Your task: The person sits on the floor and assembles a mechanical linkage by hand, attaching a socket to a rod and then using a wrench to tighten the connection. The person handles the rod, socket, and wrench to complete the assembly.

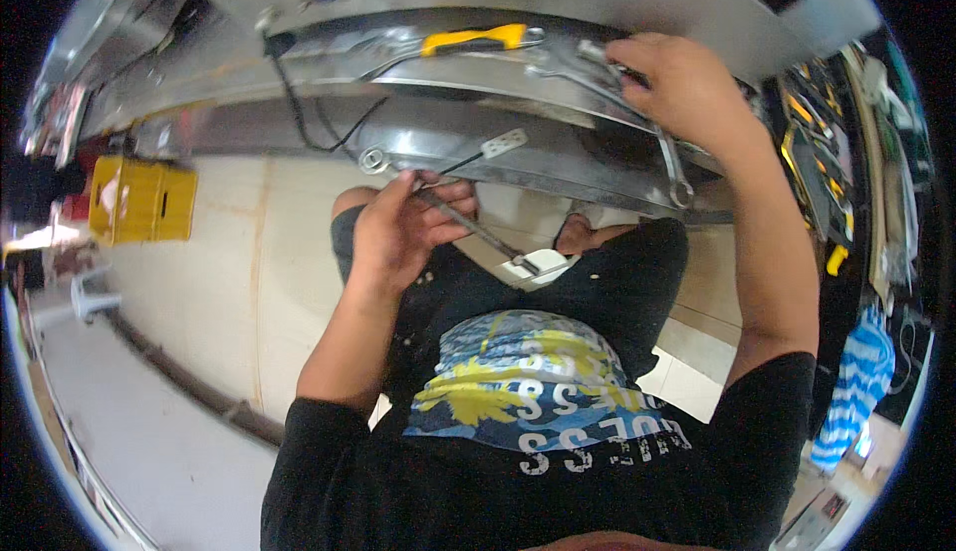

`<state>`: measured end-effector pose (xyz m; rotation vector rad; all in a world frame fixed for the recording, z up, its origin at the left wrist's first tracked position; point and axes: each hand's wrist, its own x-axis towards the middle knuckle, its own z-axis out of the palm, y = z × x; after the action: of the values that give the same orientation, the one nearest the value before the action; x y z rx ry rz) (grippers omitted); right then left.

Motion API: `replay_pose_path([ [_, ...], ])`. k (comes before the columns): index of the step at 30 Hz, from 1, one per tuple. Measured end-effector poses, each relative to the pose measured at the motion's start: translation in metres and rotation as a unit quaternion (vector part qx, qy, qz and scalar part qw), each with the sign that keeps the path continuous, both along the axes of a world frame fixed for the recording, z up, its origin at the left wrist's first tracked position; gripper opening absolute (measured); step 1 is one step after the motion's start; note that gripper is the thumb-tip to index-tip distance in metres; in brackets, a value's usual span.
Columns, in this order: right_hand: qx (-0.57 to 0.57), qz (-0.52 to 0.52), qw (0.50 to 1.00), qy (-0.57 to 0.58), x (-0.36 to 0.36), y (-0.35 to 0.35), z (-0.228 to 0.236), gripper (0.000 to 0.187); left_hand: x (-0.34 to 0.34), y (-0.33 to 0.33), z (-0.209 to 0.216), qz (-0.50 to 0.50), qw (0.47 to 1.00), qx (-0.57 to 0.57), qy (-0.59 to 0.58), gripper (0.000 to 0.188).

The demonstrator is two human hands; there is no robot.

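My left hand holds a long dark metal rod between thumb and fingers. One end of it carries a shiny ring; the other slants down toward my lap. Farther off to the right, my right hand is closed at the metal ledge, its fingertips around a small piece that blurs and is partly hidden. Beneath that hand lies a steel wrench, and a ring-ended wrench points toward me. A yellow-and-black handled tool rests on the ledge to the left.
A black cable hangs over the metal ledge. Near my left hand is a small pale plate with holes. A yellow crate stands on the left floor. Tools and a blue-striped cloth are at right.
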<state>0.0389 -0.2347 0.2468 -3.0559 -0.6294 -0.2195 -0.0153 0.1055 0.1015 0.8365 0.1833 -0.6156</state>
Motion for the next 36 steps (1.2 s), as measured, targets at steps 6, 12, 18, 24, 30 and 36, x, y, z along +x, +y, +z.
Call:
replay_pose_path([
  [6,0.081,0.005,0.997,-0.007,0.0,-0.01,-0.007,0.039,0.006,0.004,-0.014,0.027,0.997,-0.069,0.017,0.039],
  [12,0.188,-0.09,0.978,-0.005,-0.03,-0.008,0.004,0.028,0.009,0.009,-0.015,0.05,0.997,-0.057,0.025,0.038],
  [18,0.165,-0.061,0.982,-0.071,-0.034,-0.012,-0.001,0.024,0.015,0.007,-0.024,0.044,0.996,-0.068,0.033,0.037],
  [24,0.302,-0.084,0.941,-0.125,-0.065,-0.013,0.006,0.016,0.011,0.005,-0.008,0.053,0.996,-0.07,0.036,0.035],
  [30,0.677,-0.007,0.731,0.092,-0.16,0.037,-0.077,0.01,0.014,0.008,-0.019,0.073,0.996,-0.028,0.046,0.034],
  [36,0.708,-0.177,0.647,0.218,-0.199,0.065,-0.153,0.006,0.019,0.013,-0.035,0.073,0.994,-0.071,0.046,0.034],
])
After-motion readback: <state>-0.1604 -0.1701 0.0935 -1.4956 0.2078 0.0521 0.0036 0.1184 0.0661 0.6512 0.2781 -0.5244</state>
